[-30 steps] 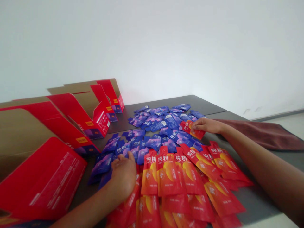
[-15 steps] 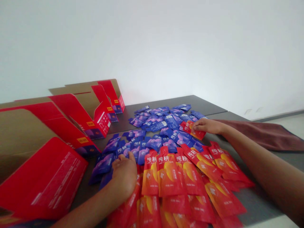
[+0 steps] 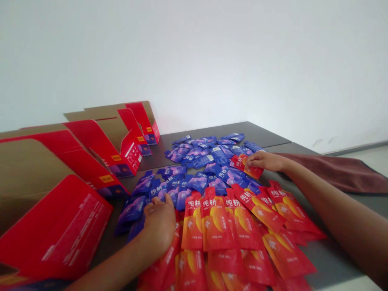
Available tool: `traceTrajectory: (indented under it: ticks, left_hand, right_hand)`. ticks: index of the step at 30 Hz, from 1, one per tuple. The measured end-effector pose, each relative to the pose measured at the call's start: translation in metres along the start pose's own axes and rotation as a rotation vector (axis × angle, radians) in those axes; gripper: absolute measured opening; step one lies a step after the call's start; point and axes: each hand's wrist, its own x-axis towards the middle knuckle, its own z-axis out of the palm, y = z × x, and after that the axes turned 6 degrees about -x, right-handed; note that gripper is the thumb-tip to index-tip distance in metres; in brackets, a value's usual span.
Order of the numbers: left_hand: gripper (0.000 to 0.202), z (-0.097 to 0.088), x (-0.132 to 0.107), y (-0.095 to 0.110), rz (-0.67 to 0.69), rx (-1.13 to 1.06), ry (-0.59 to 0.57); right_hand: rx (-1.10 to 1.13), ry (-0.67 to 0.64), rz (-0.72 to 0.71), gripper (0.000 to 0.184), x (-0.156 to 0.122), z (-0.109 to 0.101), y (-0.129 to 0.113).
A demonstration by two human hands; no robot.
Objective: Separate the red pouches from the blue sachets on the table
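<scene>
My right hand [image 3: 263, 161] has its fingers closed on a red pouch [image 3: 239, 161], which lies at the right edge of the blue pouches. My left hand [image 3: 160, 220] rests palm down where the blue and red pouches meet, its visible fingertips apart; part of the hand's underside is hidden. Blue-purple pouches [image 3: 198, 182] with white lettering lie in loose heaps ahead of my hands. Nearer to me, red pouches with an orange-yellow fruit print [image 3: 216, 226] are spread in overlapping rows between my forearms.
Several open red cardboard boxes [image 3: 129, 155] with brown insides stand in a line along the left. A dark brown cloth [image 3: 330, 171] lies at the right of the grey table [image 3: 254, 135]. Behind the table rises a white wall [image 3: 212, 60].
</scene>
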Motion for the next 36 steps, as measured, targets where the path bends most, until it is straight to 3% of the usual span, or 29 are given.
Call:
traceTrajectory:
  ticks: [9, 36]
  left_hand:
    - [0.056, 0.009, 0.0018, -0.0009, 0.003, -0.024, 0.059]
    - [0.056, 0.0026, 0.0, 0.0, -0.004, -0.031, 0.018]
  right_hand:
    - [-0.004, 0.008, 0.006, 0.04, -0.0004, -0.0002, -0.002]
    - [-0.003, 0.004, 0.016, 0.039, -0.0008, 0.0003, -0.0048]
